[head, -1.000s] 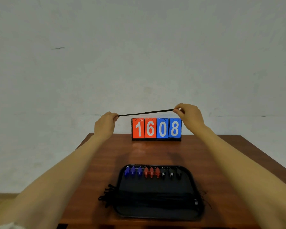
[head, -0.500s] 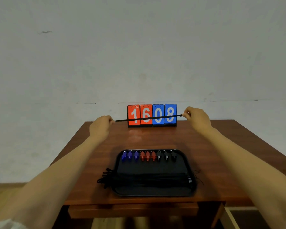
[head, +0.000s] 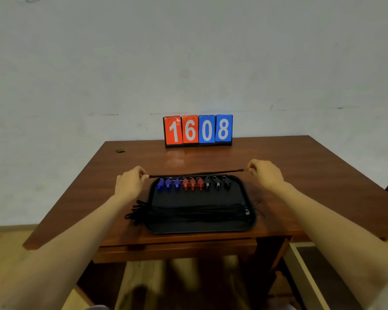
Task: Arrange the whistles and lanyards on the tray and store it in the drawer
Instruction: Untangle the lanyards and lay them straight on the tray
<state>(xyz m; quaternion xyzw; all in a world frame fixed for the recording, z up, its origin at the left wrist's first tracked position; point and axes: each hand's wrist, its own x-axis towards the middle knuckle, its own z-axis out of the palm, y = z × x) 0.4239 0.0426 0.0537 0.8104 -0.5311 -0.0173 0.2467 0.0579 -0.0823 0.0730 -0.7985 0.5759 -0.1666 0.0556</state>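
Currently, the left hand (head: 129, 183) and right hand (head: 264, 174) each pinch one end of a black lanyard (head: 195, 173), stretched taut over the black tray's (head: 202, 229) 12 o'clock rim. Nine whistles (head: 192, 184) line that edge; bundled lanyards (head: 188, 212) lie toward 6 o'clock.

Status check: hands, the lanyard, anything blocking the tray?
Left hand, right hand pinch black lanyard taut over tray's far edge. Nine whistles lined up. Nothing blocking.

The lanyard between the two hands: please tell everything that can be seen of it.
The lanyard is a thin black cord, pulled straight and almost level, its right end slightly higher. The left hand holds one end, the right hand the other, where a small knob shows. It runs along the far rim of the tray.
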